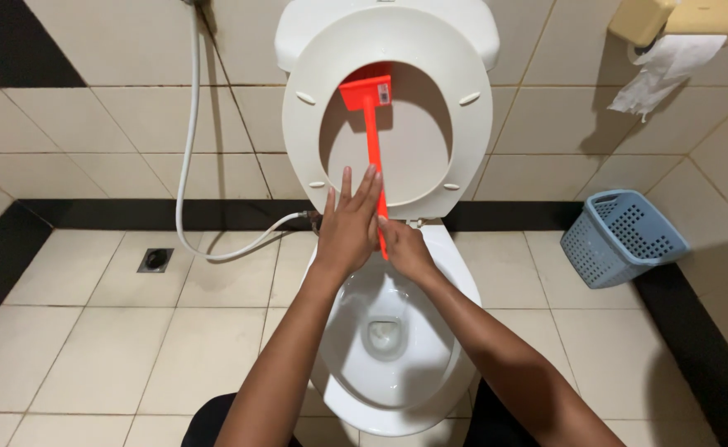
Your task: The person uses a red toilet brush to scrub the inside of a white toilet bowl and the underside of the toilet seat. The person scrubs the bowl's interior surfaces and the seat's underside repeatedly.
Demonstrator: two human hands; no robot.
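Fingers of right hand (408,251) wrapped on orange brush handle (372,157), left hand (349,228) flat-open against it: weak one-handed grip risks dropping into toilet bowl (356,397).

A small rectangular label (384,95) is sitting on the right corner of the orange scraper head (366,91), which is showing through the opening of the raised white toilet seat (463,149). The label is looking pale with dark marks (too small to make out further). No other label, package, sign or screen is showing anywhere in the view.
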